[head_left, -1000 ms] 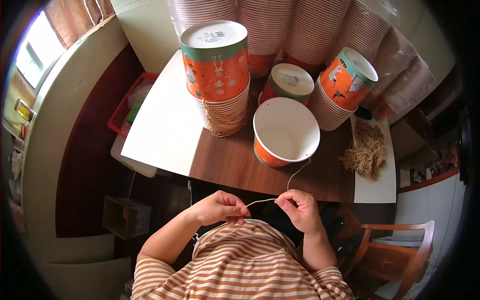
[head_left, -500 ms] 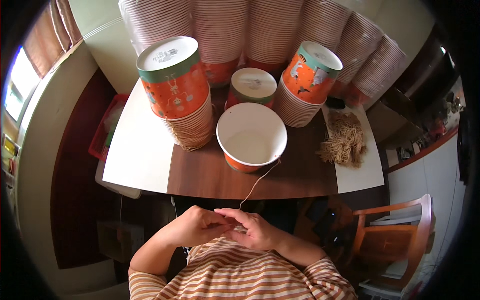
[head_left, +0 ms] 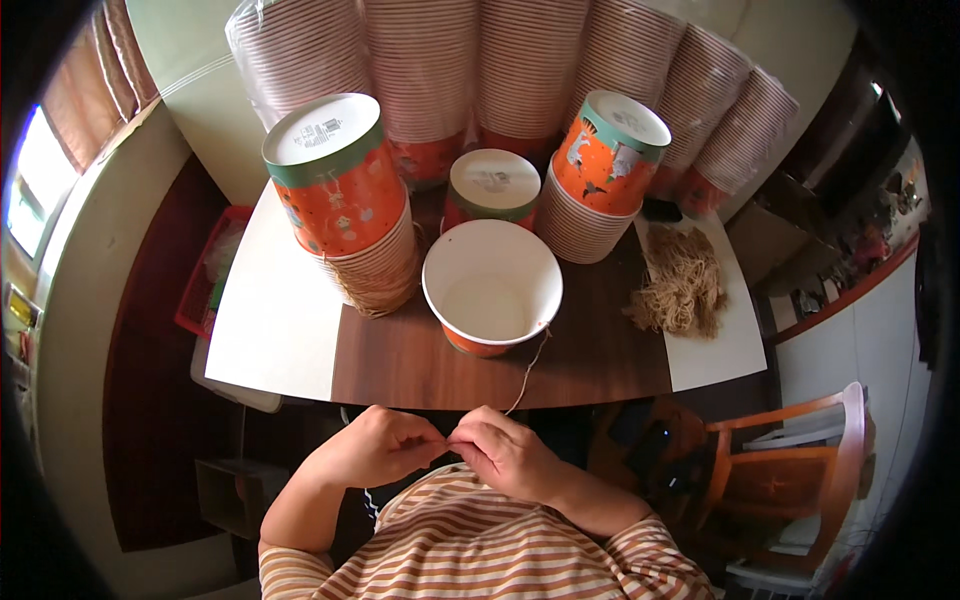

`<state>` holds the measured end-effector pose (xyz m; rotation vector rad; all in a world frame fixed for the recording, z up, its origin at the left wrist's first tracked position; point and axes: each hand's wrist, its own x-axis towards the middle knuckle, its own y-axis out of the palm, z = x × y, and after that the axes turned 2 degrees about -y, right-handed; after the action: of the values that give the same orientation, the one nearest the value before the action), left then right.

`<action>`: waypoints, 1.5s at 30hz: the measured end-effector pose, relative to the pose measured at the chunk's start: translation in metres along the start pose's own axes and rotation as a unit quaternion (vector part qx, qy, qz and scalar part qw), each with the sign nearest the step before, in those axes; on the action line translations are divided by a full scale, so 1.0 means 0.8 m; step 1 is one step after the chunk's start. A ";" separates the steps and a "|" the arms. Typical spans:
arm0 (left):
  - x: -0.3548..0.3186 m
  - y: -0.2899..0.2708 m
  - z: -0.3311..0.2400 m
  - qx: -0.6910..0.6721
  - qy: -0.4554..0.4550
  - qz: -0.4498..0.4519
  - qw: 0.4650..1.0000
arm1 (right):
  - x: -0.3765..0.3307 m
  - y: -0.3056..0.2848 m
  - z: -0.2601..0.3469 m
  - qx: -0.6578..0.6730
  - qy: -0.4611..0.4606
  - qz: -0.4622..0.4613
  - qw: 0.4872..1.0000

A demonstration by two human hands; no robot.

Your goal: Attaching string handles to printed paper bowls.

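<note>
Over my lap, in front of the table edge, my left hand and my right hand meet at their fingertips, both closed in a pinch. A thin tan cord hangs from the right side of a paper bucket's rim and runs behind my right fingers. What lies between my left fingertips is too small to make out. The paper bucket, white inside and orange outside, stands upright at the middle of the table, mouth toward me.
Upside-down orange buckets in stacks stand at left, centre and right. Tan cord strands drape the left stack. A cord heap lies at the table's right. Tall wrapped bucket stacks line the back. A wooden chair stands right.
My hands have drawn slightly apart, from overlapping fingers to touching fingertips. The cord now hangs slacker and more bent. The table scene has shifted slightly down in view.
</note>
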<state>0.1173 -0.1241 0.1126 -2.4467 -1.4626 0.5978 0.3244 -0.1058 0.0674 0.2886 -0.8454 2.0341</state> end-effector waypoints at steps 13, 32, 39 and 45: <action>0.030 -0.033 0.041 -0.172 0.007 -0.234 0.957 | 0.064 0.023 -0.055 -0.233 0.082 -0.101 0.964; 0.087 0.007 0.052 -0.049 0.061 -0.264 0.961 | 0.080 -0.137 -0.006 -0.043 0.107 0.032 0.993; 0.087 0.020 0.042 -0.027 0.049 -0.269 0.961 | 0.106 -0.099 -0.073 -0.093 0.076 0.136 0.983; 0.089 0.026 0.038 0.015 0.030 -0.288 0.957 | 0.108 -0.098 -0.086 -0.068 0.077 0.156 0.982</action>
<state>0.1498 -0.0718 0.0610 -1.8468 -1.9926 0.4045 0.3454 0.0255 0.0948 -0.0833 -0.9755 2.2391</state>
